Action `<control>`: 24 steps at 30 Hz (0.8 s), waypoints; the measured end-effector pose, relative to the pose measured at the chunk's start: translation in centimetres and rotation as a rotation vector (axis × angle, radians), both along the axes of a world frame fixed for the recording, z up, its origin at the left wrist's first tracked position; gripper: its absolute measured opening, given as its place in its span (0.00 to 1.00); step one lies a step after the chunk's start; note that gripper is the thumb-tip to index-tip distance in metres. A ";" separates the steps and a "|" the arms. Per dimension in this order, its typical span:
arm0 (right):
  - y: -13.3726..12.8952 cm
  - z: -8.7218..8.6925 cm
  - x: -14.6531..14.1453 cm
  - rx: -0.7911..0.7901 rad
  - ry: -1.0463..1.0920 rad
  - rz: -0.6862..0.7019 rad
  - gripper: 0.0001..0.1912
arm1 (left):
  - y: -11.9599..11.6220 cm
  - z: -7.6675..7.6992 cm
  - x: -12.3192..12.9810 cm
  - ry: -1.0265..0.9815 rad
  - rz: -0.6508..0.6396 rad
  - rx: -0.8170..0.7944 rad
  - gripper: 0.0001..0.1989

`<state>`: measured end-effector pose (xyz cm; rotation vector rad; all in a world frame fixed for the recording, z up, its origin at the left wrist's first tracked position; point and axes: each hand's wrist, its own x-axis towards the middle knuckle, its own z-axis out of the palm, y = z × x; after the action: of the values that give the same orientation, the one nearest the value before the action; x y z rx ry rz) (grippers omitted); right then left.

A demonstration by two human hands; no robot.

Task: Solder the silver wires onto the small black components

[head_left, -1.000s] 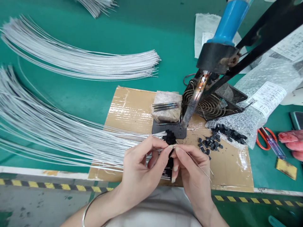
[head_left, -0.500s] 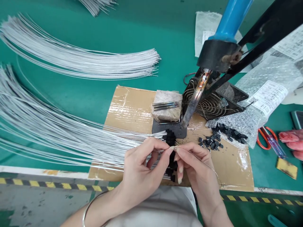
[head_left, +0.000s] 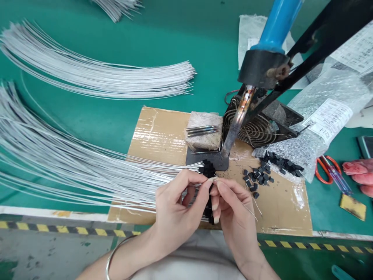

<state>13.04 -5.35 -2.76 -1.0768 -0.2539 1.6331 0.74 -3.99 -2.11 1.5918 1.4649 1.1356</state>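
My left hand (head_left: 180,210) and my right hand (head_left: 237,210) meet fingertip to fingertip over the cardboard. The left thumb and forefinger pinch something too small to make out. In my right hand is a thin wire (head_left: 247,210), its end sticking out on the right past the fingers. Under and beside the hands lies a bundle of white wires (head_left: 87,163), with black connectors (head_left: 207,168) at its right ends. Loose small black pieces (head_left: 262,175) lie to the right of my right hand.
A blue-handled soldering iron (head_left: 278,27) hangs in a black stand above a small fan (head_left: 253,128). Metal rods rest on a wrapped block (head_left: 204,142). Another wire bundle (head_left: 101,77) lies behind. Scissors (head_left: 323,177), plastic bags (head_left: 329,112) and a yellow sponge (head_left: 352,207) are right.
My right hand has shifted slightly left and its fingers are curled closer in. Thin wire ends now show lower right of it. The view has moved slightly.
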 end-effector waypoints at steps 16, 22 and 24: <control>-3.1 -0.7 7.7 0.204 -0.995 -0.304 0.08 | 1.2 0.9 -0.6 -0.136 0.025 -0.235 0.04; -4.7 -2.1 10.3 0.344 -1.652 0.017 0.07 | 1.5 1.1 -0.9 -0.165 -0.017 -0.245 0.05; -4.5 -2.4 10.2 0.486 -1.776 0.074 0.07 | 1.4 1.0 -0.9 -0.162 -0.021 -0.241 0.05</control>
<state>23.24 -9.84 -5.13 -1.7983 -1.6991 0.1660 -0.20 -2.56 -1.10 1.3163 1.4158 1.0093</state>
